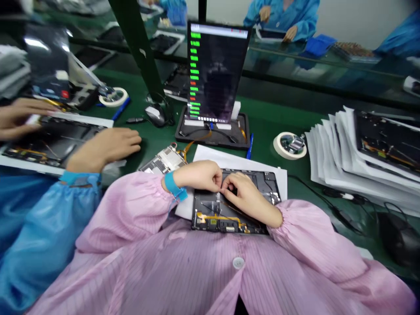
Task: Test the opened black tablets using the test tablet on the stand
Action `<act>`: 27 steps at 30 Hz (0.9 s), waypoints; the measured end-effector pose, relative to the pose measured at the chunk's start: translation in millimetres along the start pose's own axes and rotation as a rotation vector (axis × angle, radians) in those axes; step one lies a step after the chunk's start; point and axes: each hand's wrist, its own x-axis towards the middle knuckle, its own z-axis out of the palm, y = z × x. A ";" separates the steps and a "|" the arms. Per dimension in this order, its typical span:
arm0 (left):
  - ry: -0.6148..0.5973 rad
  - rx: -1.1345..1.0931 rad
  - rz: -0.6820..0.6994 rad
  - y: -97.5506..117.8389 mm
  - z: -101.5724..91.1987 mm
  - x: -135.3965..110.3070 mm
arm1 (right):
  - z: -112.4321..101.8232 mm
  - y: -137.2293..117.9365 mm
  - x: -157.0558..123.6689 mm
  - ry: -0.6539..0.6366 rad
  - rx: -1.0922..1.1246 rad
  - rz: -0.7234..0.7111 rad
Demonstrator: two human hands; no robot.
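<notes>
Both left hand (247, 197) and right hand (197, 176), fingers (226, 183) narrow (tablet (216, 216) beneath), green workbench (278, 113).

Electronics assembly line, factory workshop: long green anti-static surface (272, 118), workers in a pink striped smock (210, 271) and blue smock (42, 236), blue wrist strap (173, 186), opened tablet (213, 216), stacked tablet housings (383, 144) interleaved with white sheets, test tablet (213, 74) showing green bars.

The left hand (197, 176) and right hand (247, 197) met fingertip to fingertip above the open tablet housing (210, 210), which lay on white paper (236, 156) on the green worktop (269, 122).
</notes>
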 end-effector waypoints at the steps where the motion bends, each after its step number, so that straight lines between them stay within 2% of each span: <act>1: 0.012 0.016 0.008 1.5 1.1 0.1 | 0.2 0.3 -0.6 0.007 0.002 -0.001; 6: 0.056 0.045 0.027 0.6 2.1 2.2 | 4.2 6.4 -0.7 0.057 -0.018 -0.003; 9: 0.006 -0.019 0.070 -0.8 -9.0 1.6 | 5.5 8.9 -0.1 0.063 -0.011 -0.010; 10: 0.048 -0.048 0.106 -0.3 -14.6 2.5 | 5.6 9.2 0.1 0.064 -0.005 -0.009; 11: 0.151 -0.064 0.137 0.3 -20.7 4.7 | 5.5 9.2 0.2 0.065 0.000 -0.007; 12: 0.318 -0.053 0.147 0.8 -26.8 8.9 | 5.3 8.9 0.4 0.066 0.005 -0.003; 15: 0.928 0.168 -0.010 -3.8 -42.9 33.0 | 4.2 7.3 0.6 0.062 0.006 0.011; 16: 1.056 0.274 -0.081 -7.9 -47.1 43.6 | 3.7 6.7 0.4 0.060 0.002 0.016; 18: 1.169 0.449 -0.171 -18.3 -54.4 64.2 | 3.1 6.0 -0.4 0.059 -0.005 0.025; 20: 1.154 0.559 -0.200 -25.0 -59.8 78.4 | 3.3 6.3 -0.7 0.059 -0.006 0.024; 22: 1.112 0.620 -0.227 -20.2 -60.9 82.7 | 4.7 7.0 0.3 0.059 -0.009 0.018; 25: 1.027 0.652 -0.264 12.3 -47.5 74.6 | 5.9 4.1 2.3 0.056 -0.033 0.019; 27: 0.853 0.636 -0.250 41.1 -28.7 67.4 | 0.6 -2.4 -0.9 0.033 -0.060 0.008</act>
